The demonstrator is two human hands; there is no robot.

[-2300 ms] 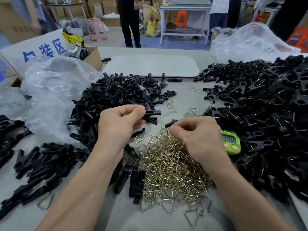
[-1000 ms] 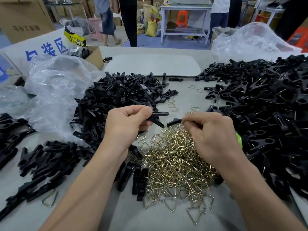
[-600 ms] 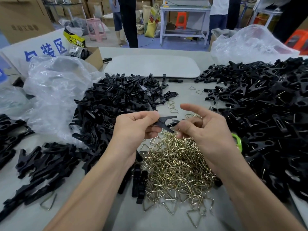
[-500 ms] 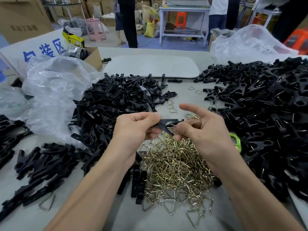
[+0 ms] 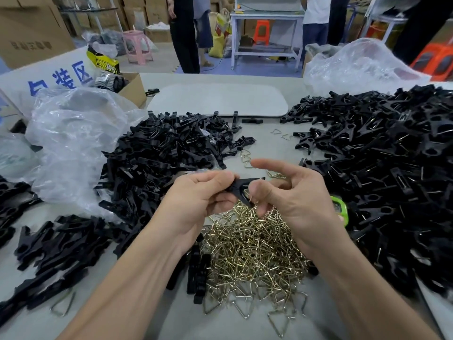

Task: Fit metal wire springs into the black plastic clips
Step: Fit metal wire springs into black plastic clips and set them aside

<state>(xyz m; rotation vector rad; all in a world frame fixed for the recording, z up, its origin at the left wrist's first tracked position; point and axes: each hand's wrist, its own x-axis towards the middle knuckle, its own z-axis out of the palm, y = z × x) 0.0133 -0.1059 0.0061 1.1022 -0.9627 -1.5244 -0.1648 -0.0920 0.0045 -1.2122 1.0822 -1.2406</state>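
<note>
black clip (image 5: 241, 186) held up over the near-middle of the worktop (image 5: 220, 322), just above the spring heap (image 5: 255, 253). left hand (image 5: 201, 202): fingers clamped on the clip's closed end, thumb on top. the forked end points at the right hand (image 5: 296, 202). right thumb and curled fingers pinch a wire spring (image 5: 252, 201) against the clip's lower leg; the index finger sticks out straight, touching nothing. spring mostly hidden, only a glint of wire shows.

change: about two seconds back the right hand was down in the heap picking, and the clip waited alone in the left. now that hand is up at the clip. reads as pick done, seating begun; spring not home yet, as far as i can tell.

around: left clip pile (image 5: 171, 163) toward the left edge. right clip pile (image 5: 380, 180) along the right edge, many showing wire. green timer (image 5: 339, 207) half hidden behind the right hand. plastic bag (image 5: 73, 143) at far left.
</note>
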